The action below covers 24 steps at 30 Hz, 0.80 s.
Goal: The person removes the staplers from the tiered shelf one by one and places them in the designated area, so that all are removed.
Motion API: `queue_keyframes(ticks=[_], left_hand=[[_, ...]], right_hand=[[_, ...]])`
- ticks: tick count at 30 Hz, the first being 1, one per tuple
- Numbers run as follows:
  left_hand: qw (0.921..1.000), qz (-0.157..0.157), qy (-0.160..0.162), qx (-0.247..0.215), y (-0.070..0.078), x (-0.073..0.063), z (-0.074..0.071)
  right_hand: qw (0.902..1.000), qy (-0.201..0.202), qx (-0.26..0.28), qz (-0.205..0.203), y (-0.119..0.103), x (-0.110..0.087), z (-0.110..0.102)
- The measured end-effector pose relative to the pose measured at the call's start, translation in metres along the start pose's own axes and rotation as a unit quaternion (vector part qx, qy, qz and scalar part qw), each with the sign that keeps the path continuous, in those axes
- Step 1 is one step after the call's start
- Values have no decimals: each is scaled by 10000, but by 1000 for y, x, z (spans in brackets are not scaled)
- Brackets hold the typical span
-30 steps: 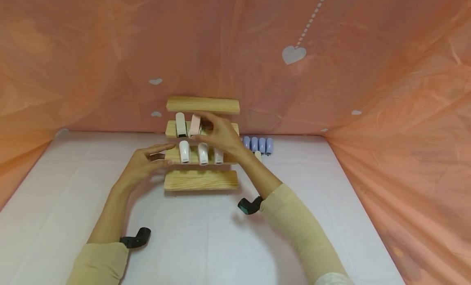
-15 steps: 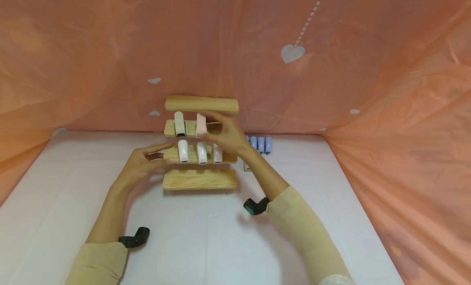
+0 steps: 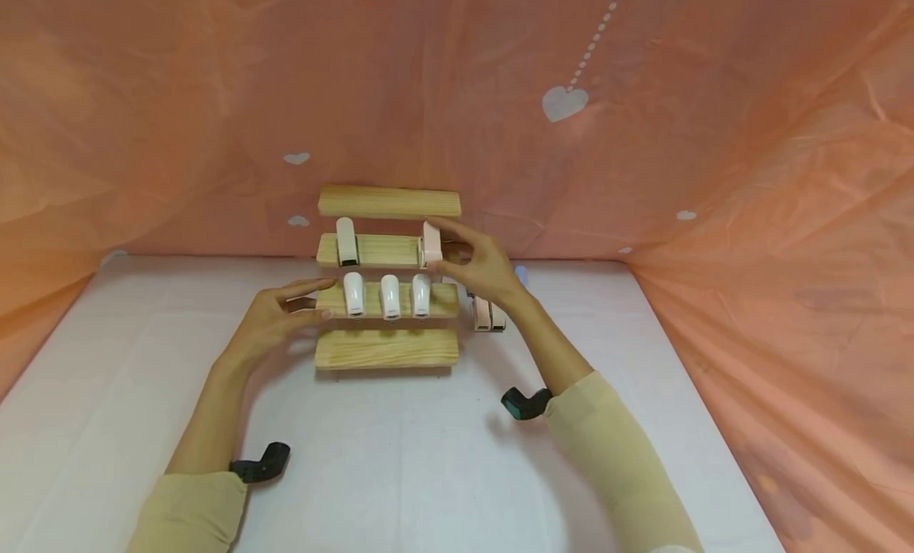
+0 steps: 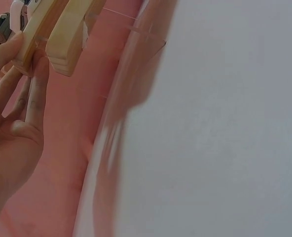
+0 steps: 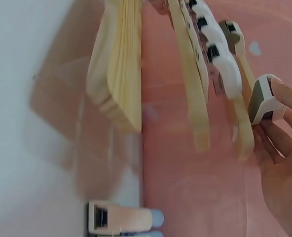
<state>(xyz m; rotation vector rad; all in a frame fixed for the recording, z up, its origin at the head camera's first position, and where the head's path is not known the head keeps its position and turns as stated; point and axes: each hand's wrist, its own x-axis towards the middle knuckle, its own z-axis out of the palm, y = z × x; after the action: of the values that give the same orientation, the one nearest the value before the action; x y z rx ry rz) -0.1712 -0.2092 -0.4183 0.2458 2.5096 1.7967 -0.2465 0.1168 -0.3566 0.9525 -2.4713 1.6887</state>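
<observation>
A tiered wooden display stand [image 3: 387, 349] stands at the back of the table. At its left end my left hand [image 3: 273, 319] grips one of the middle boards [image 4: 33, 37], thumb on one face and fingers on the other. My right hand [image 3: 485, 271] holds a pale pink mini stapler [image 3: 432, 245] at the right part of the board above, pinched between thumb and fingers, as the right wrist view also shows [image 5: 267, 101]. On that same board, at the left, sits a greyish-white stapler [image 3: 346, 240]. Several glossy white staplers [image 3: 389, 297] line the board below.
Pale pink staplers [image 3: 482, 313] stand on the white table [image 3: 428, 458] right of the stand. A lilac stapler [image 3: 521, 275] shows behind the right wrist. Pink cloth with white hearts [image 3: 565, 104] hangs behind and at the sides.
My right hand has slid the pale pink stapler rightward along its board, away from the greyish-white one. My left hand keeps its grip on the stand.
</observation>
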Motion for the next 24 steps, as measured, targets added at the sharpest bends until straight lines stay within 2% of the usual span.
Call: queue_keyframes(ticks=[6, 13, 17, 24], left_hand=[[10000, -36, 30, 18, -1, -2, 0], [10000, -36, 17, 44, 0, -2, 1], [10000, -16, 27, 77, 1, -1, 1], [10000, 64, -1, 25, -1, -2, 0]], right_hand=[[9998, 15, 47, 192, 7, -10, -15], [9996, 142, -125, 199, 16, -24, -33], [9995, 153, -40, 260, 19, -30, -41], [9986, 20, -310, 423, 5, -44, -53]])
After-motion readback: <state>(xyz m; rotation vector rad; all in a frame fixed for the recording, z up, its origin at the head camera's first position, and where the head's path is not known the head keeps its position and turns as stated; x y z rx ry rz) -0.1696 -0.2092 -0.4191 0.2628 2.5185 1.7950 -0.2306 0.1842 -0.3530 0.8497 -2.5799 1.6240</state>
